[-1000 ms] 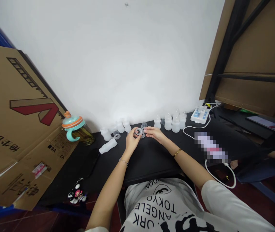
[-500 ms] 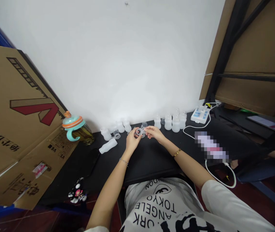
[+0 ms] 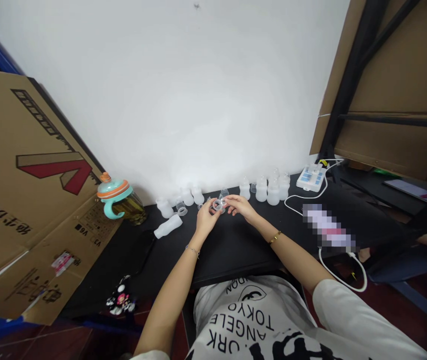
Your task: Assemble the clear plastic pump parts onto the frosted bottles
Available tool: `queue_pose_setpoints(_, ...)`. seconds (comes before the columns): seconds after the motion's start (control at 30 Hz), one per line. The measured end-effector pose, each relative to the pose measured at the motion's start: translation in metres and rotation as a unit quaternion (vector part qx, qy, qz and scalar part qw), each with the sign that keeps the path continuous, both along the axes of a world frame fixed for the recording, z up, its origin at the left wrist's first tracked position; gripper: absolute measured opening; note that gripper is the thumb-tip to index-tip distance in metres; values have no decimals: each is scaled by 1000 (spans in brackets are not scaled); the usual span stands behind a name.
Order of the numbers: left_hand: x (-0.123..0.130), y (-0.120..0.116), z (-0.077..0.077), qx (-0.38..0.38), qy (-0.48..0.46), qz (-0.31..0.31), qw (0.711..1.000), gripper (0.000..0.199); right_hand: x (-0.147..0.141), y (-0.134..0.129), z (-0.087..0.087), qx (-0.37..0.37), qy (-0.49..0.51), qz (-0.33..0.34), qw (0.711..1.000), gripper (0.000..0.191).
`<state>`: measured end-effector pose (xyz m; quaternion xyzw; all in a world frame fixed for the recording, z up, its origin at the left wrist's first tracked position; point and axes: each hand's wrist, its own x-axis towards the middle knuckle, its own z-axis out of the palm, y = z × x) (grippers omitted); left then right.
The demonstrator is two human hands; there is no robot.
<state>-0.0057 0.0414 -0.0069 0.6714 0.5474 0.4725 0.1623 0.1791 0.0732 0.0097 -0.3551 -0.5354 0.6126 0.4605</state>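
Observation:
My left hand (image 3: 206, 219) and my right hand (image 3: 239, 207) meet at the middle of the black table, their fingertips on a small transparent plastic ring (image 3: 218, 204). A transparent piece (image 3: 223, 194) stands just behind the ring. Frosted white plastic baby bottles stand along the wall on both sides of my hands, including one (image 3: 261, 189) to the right. Another bottle (image 3: 167, 226) lies on its side left of my left hand. Small transparent rings (image 3: 181, 211) sit near the left group.
A folded cardboard sheet (image 3: 33, 195) covers the left side, with a teal-handled, orange-ringed jar (image 3: 118, 197) at its edge. A white control box (image 3: 311, 178) and its cable lie at the right, near a pixelated object (image 3: 328, 229). A small toy figure (image 3: 120, 300) lies below.
The transparent ring has shifted slightly to the right between my fingertips, and my hands sit a little closer together.

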Motion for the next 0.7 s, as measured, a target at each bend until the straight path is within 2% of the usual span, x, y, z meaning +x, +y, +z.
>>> queue_pose_setpoints(0.4, 1, -1, 3, -5, -6, -6, 1000, 48, -1, 3, -5, 20, -43, -2, 999, 13)
queue_pose_setpoints(0.7, 1, -2, 0, -2, -6, -17, 1000, 47, -3, 7, -10, 20, -56, -11, 998, 18)
